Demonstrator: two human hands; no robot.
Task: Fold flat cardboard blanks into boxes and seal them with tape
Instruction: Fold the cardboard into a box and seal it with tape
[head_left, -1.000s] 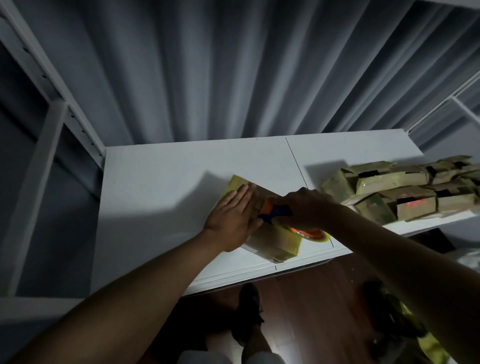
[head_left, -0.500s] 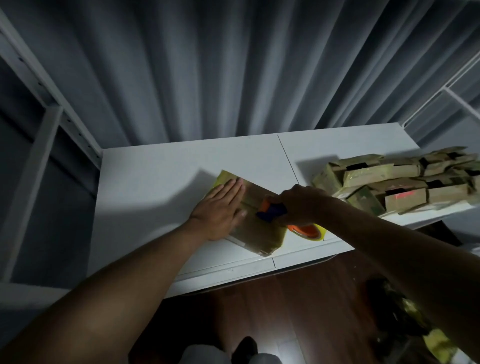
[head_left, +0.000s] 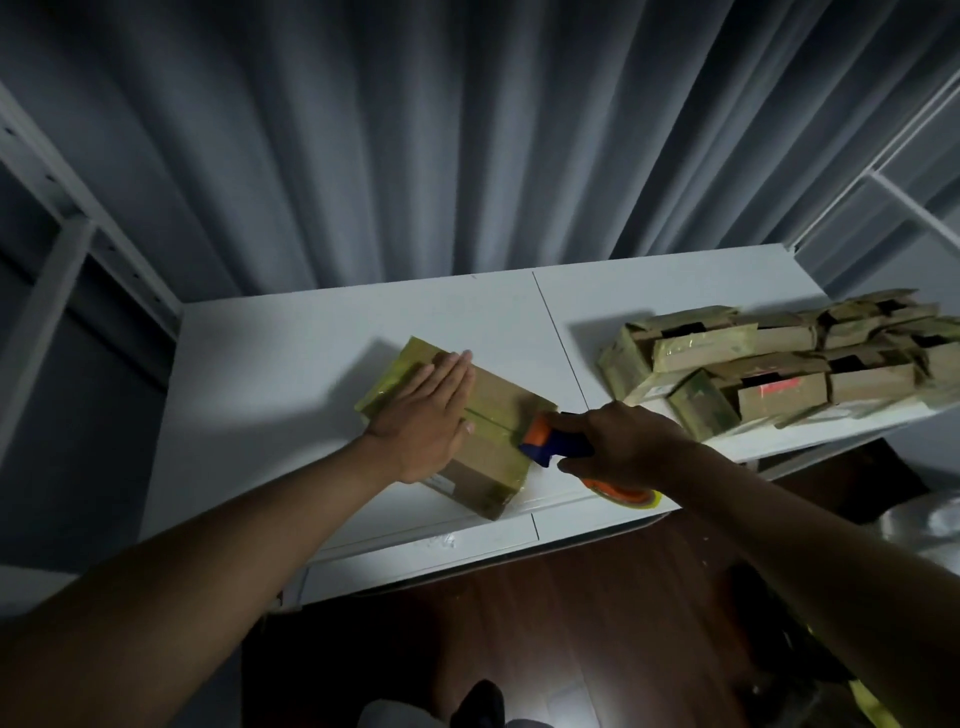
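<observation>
The cardboard box (head_left: 488, 415) is sitting on the white surface (head_left: 291, 364), near its front edge, turned at an angle, w/ yellowish tape along its far-left end and down the centre seam. The left hand (head_left: 423, 415) is lying flat on top of the box, fingers straight and together, pressing down (no curl in the grip). The right hand (head_left: 621, 441) is wrapping its grip round the blue-and-orange tape dispenser (head_left: 553, 441), whose front end is touching the box's right edge at the seam; the orange tape roll (head_left: 623, 491) is showing below the hand, just over the surface's front edge.

Further right, well apart from the box, a pile of folded, taped boxes (head_left: 779, 358) is lying on the surface, several w/ open gaps. Behind everything a grey pleated curtain (head_left: 467, 145) is hanging. White shelf frames are standing at both sides, and dark wood floor (head_left: 571, 623) is showing below.
</observation>
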